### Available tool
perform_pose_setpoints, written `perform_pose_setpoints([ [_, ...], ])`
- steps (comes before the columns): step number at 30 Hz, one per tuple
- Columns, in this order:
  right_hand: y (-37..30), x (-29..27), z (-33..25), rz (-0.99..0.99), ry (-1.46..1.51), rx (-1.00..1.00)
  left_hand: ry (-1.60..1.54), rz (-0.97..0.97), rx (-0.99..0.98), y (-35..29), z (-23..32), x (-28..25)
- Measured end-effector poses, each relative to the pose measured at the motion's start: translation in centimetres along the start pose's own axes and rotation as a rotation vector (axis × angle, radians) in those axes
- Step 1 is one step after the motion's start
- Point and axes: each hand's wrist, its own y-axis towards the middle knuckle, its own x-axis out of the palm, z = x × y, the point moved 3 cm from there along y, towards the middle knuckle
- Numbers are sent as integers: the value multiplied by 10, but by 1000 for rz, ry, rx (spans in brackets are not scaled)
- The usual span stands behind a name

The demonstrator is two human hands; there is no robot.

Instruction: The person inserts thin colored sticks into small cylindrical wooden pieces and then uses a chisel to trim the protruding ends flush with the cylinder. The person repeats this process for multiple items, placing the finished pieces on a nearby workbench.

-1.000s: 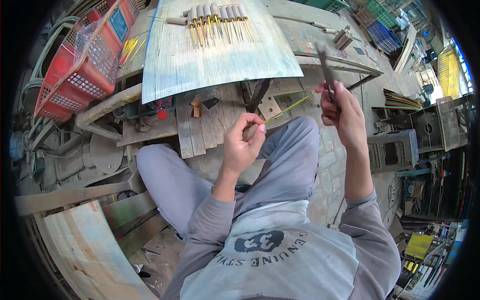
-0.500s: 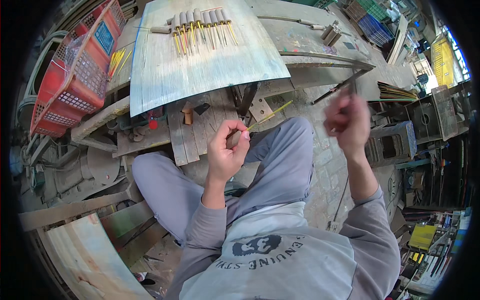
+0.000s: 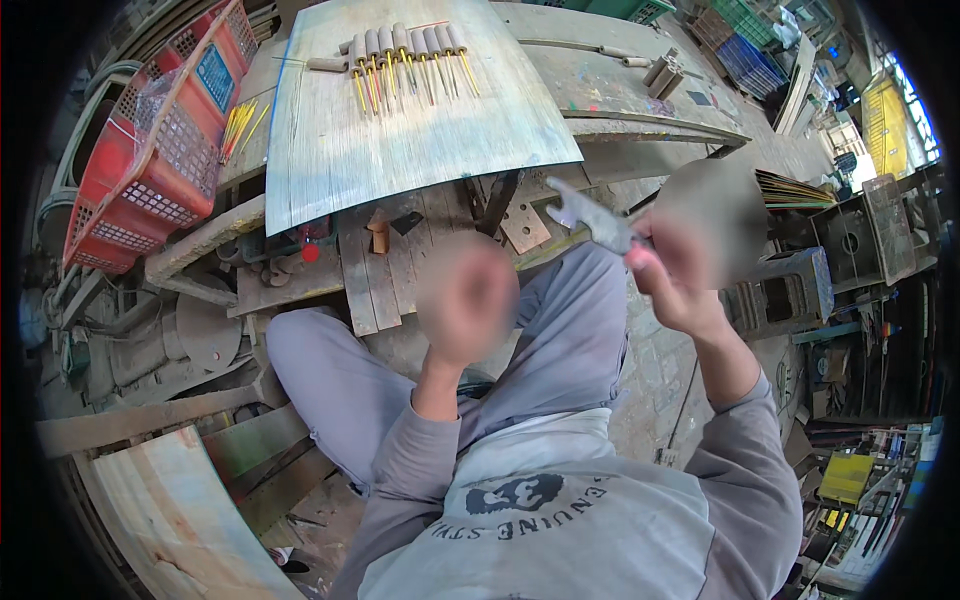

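Metal tool (image 3: pixel 590 215), grey and flat with a notched head, sits in the right hand (image 3: pixel 685 265), raised above the right knee and pointing left toward the bench. The hand is closed round its handle end, though blur hides the fingers. The left hand (image 3: pixel 465 298) is lifted over the lap, blurred; whether it is curled on anything cannot be told. The hands are apart, with the tool's head between them and slightly higher.

Beyond the tool lies a pale board (image 3: pixel 420 120) on the bench, and along its far edge a row of sticks (image 3: pixel 405 60) with grey handles and yellow shafts lies side by side. Under the board's near edge are wood planks (image 3: pixel 370 270), a small brown block (image 3: pixel 380 238) and a drilled plate (image 3: pixel 525 228).

Half a second ago the right hand was higher and further right with the tool only a streak; now the tool is nearer the middle and its head is plain. The left hand has risen a little.

A red basket (image 3: pixel 150 160) stands at the left, tilted, with a clear bag inside; loose yellow sticks (image 3: pixel 243 120) lie just beside it. At the far right are green and blue crates (image 3: pixel 750 40), contents not clear.
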Motion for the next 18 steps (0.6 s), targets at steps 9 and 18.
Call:
perform_pose_setpoints([
  [9, 6, -26, -4, 192, 917, -13, -41, 31, -5, -1, 2, 2],
  [18, 3, -8, -31, -211, -421, -273, -59, -3, 13, -2, 7, 2],
])
